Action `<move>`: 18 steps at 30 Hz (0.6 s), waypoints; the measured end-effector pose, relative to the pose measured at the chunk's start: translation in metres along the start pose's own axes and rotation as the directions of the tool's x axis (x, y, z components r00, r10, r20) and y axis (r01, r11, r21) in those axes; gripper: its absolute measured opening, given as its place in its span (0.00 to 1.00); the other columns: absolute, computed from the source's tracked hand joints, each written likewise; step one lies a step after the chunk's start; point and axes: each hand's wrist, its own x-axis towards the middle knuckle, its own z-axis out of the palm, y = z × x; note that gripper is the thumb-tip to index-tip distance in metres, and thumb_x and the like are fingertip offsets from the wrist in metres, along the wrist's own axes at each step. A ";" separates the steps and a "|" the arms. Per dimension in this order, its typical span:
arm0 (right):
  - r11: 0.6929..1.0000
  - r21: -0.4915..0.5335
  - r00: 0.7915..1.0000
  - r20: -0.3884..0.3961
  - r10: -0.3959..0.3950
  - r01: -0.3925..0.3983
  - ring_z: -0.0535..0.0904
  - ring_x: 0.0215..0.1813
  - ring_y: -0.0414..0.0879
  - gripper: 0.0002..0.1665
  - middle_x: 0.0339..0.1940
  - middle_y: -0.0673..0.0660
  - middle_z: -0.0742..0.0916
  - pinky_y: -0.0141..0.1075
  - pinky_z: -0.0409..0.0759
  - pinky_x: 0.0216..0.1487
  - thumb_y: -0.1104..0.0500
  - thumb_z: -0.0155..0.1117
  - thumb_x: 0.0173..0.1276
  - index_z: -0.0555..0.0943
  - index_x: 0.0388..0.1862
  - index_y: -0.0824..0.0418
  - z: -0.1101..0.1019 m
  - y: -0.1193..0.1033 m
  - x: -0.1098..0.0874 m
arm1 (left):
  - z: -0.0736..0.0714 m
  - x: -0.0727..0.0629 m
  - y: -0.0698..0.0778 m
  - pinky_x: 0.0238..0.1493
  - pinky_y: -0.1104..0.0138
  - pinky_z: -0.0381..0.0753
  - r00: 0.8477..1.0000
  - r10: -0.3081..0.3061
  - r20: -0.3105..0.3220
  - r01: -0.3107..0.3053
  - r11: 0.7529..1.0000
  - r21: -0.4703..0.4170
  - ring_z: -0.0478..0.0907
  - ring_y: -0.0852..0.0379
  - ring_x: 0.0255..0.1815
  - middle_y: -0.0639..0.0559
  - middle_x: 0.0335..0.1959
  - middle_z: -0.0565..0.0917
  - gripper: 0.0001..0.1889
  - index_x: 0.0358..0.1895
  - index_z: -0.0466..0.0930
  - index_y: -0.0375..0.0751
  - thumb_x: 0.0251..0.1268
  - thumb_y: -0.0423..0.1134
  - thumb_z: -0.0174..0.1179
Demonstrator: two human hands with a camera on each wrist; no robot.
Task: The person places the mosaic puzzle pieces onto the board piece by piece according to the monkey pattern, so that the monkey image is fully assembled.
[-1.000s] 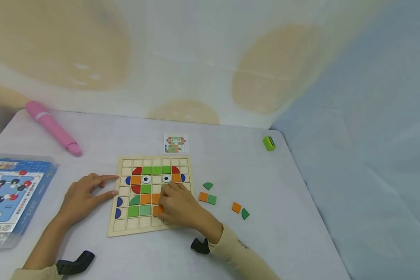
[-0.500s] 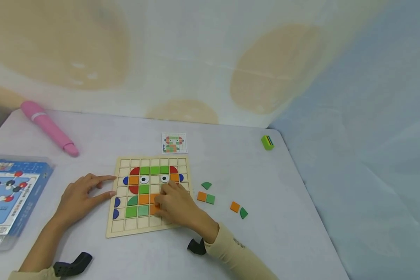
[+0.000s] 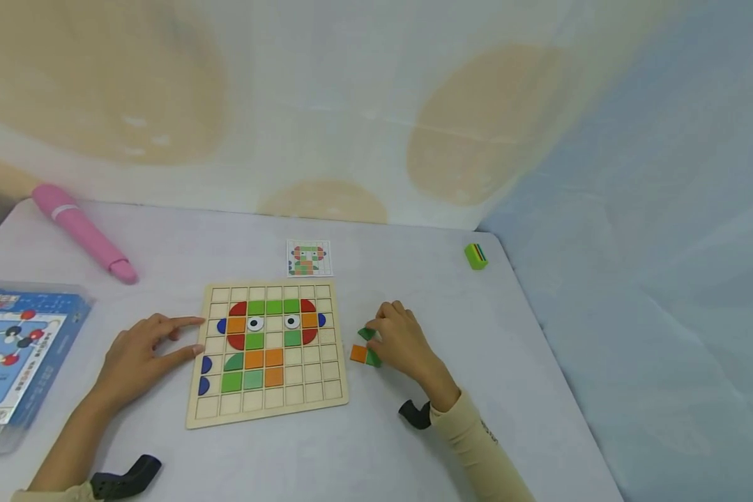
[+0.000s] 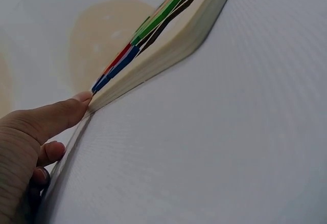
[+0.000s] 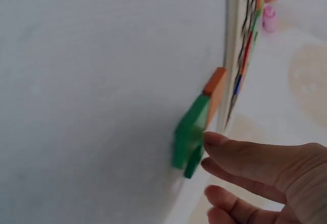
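Note:
The wooden grid board [image 3: 238, 411] lies flat, carrying red, green, orange, blue and eye tiles. My left hand [image 3: 134, 352] is at its left edge, thumb and index finger extended and touching the rim; the left wrist view shows the thumb [image 4: 61, 117] at the edge. To the right of the board, my right hand [image 3: 404, 345] reaches over loose tiles with thumb and index finger parted. By its fingertips are a green quarter-circle tile [image 3: 366, 333], an orange square tile [image 3: 358, 353] and a partly covered green square tile [image 3: 373, 359]. No tile is plainly gripped.
A small pattern card [image 3: 309, 258] lies behind the board. Far right is a small green block [image 3: 475, 256]. A pink cylinder [image 3: 84, 233] lies back left, and a boxed molecule set [image 3: 21, 355] at the left edge. Black devices are at both wrists.
My right hand has left the orange square in the board's lower rows and moved right to the loose tiles. It now covers the spot of two farther-right tiles. The left hand stays put.

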 end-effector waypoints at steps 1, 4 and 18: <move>1.000 0.009 1.000 0.002 0.001 -0.001 0.70 0.44 0.46 0.18 0.40 0.52 0.80 0.39 0.71 0.47 0.56 0.78 0.57 0.89 0.46 0.59 0.001 0.002 -0.001 | 0.000 0.000 0.000 0.37 0.56 0.56 1.000 0.002 0.001 -0.002 1.000 0.000 0.62 0.55 0.35 0.52 0.34 0.74 0.26 0.59 0.81 0.48 0.59 0.54 0.69; 1.000 0.024 1.000 -0.006 -0.002 0.002 0.70 0.44 0.46 0.16 0.39 0.53 0.80 0.39 0.70 0.46 0.56 0.77 0.58 0.89 0.44 0.61 0.005 0.007 -0.002 | 0.000 0.000 -0.001 0.37 0.56 0.56 1.000 0.001 0.007 -0.001 1.000 0.000 0.62 0.55 0.35 0.52 0.34 0.74 0.26 0.59 0.81 0.48 0.59 0.54 0.69; 0.994 0.065 0.995 0.052 0.088 -0.091 0.71 0.40 0.47 0.15 0.35 0.53 0.81 0.37 0.71 0.41 0.51 0.77 0.57 0.87 0.32 0.63 0.004 0.003 0.012 | -0.001 -0.001 0.001 0.38 0.55 0.57 1.000 -0.017 0.017 0.017 1.000 -0.007 0.63 0.54 0.36 0.51 0.34 0.74 0.27 0.60 0.81 0.47 0.60 0.54 0.69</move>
